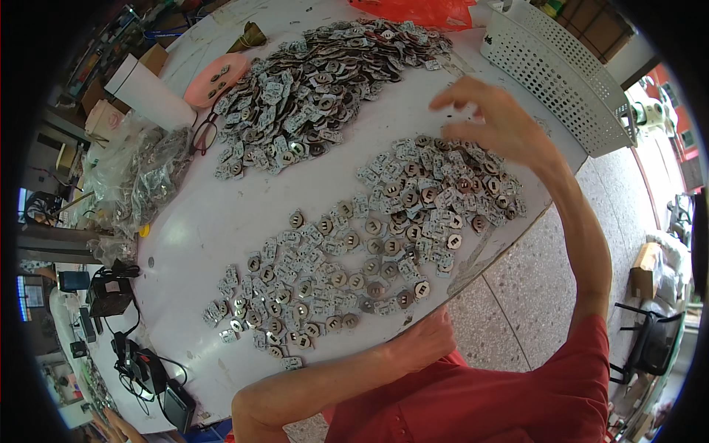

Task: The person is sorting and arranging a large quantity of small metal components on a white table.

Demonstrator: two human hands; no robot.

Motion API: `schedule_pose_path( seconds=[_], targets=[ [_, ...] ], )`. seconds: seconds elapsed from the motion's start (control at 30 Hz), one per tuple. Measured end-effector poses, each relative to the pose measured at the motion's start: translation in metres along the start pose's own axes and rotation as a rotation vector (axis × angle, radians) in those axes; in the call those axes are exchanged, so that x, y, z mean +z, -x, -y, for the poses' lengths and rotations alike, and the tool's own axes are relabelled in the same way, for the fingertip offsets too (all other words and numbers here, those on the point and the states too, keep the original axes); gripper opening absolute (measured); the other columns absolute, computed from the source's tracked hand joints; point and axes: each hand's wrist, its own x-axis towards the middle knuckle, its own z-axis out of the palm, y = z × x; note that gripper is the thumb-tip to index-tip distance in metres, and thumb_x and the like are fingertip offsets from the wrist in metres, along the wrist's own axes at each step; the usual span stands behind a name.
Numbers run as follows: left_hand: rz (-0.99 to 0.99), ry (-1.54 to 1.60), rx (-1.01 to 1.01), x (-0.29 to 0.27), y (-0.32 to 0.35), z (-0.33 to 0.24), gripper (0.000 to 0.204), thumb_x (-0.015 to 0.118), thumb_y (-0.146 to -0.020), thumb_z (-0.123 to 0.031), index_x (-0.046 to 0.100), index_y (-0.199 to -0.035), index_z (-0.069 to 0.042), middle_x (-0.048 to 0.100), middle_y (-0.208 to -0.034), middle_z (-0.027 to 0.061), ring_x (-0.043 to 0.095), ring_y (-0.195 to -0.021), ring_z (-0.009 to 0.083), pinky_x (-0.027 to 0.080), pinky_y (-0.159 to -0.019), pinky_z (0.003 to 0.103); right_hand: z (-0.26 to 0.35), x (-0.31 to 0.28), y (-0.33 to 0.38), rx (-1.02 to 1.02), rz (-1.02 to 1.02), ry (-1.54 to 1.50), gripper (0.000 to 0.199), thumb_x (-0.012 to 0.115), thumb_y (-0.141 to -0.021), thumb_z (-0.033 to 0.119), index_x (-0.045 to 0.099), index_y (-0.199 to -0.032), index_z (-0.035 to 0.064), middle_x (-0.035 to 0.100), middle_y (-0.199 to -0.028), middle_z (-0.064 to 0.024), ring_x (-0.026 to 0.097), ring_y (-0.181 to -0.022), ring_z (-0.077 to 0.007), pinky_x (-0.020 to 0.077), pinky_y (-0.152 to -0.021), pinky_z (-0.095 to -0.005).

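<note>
My right hand [496,122] hovers over the far right of the table, fingers curved and apart, with nothing visible between them. Beneath and beside it spreads a loose layer of small metal parts [413,196], grey plates with round or octagonal discs. These parts reach across the near side of the table toward the left. My left hand [432,338] is at the near table edge, curled into a fist with its back showing; whatever it may hold is hidden. Farther back lies a tall heap of the same kind of parts [310,88].
A white perforated basket [557,66] stands at the far right edge, near a red plastic bag [421,11]. On the left are a pink plate [214,80] with several parts, eyeglasses [205,135], a white roll [151,92], clear plastic bags [136,166] and black cabled devices [140,365].
</note>
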Motion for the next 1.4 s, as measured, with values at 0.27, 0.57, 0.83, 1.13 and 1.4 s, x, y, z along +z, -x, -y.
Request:
schedule_pose_path(
  seconds=[0.27,0.57,0.83,1.13,1.4],
  targets=[
    [-0.143,-0.046,-0.089,0.002,-0.001,-0.007,0.015,0.059,-0.07,-0.018,0.066,-0.073,-0.006,0.061,-0.069,0.0028,0.054,-0.072,0.0166,0.041,-0.075,0.031,-0.117,0.02,-0.079,0.244,-0.315,0.315,0.033,0.069,-0.075,0.023,0.066,-0.101,0.0032,0.067,-0.094,-0.0128,0.064,-0.088,-0.0242,0.0487,-0.082,-0.0366],
    [-0.116,-0.042,-0.039,0.001,0.0,-0.003,0.014,0.059,-0.071,-0.018,0.066,-0.071,-0.006,0.061,-0.069,0.0034,0.054,-0.069,0.0157,0.039,-0.073,0.031,-0.109,0.007,-0.057,0.327,-0.122,0.007,0.032,0.067,-0.073,0.015,0.067,-0.103,0.0058,0.066,-0.096,-0.0115,0.063,-0.089,-0.0203,0.0494,-0.079,-0.0336],
    [-0.08,0.017,-0.024,-0.002,-0.004,-0.002,0.014,0.059,-0.071,-0.017,0.065,-0.07,-0.005,0.059,-0.067,0.0038,0.051,-0.067,0.0153,0.039,-0.07,0.03,-0.118,-0.002,-0.052,0.267,-0.288,0.258,0.032,0.063,-0.076,0.009,0.063,-0.107,-0.0004,0.066,-0.1,-0.0101,0.06,-0.085,-0.0192,0.0474,-0.079,-0.0321],
    [-0.141,-0.055,-0.051,0.001,-0.002,-0.004,0.013,0.059,-0.07,-0.017,0.065,-0.07,-0.005,0.059,-0.066,0.0034,0.051,-0.067,0.0152,0.039,-0.07,0.029,-0.106,0.004,-0.057,0.292,-0.151,0.059,0.03,0.062,-0.074,0.007,0.067,-0.104,0.0064,0.066,-0.104,-0.0113,0.063,-0.094,-0.0229,0.0482,-0.084,-0.0332],
    [-0.072,-0.055,-0.02,0.001,-0.001,-0.002,0.013,0.06,-0.07,-0.016,0.066,-0.072,-0.005,0.06,-0.068,0.003,0.052,-0.069,0.0153,0.039,-0.071,0.029,-0.113,0.013,-0.053,0.191,-0.188,0.136,0.034,0.067,-0.071,0.007,0.067,-0.105,0.0074,0.065,-0.092,-0.0089,0.062,-0.091,-0.0222,0.0485,-0.081,-0.0327]
  ],
)
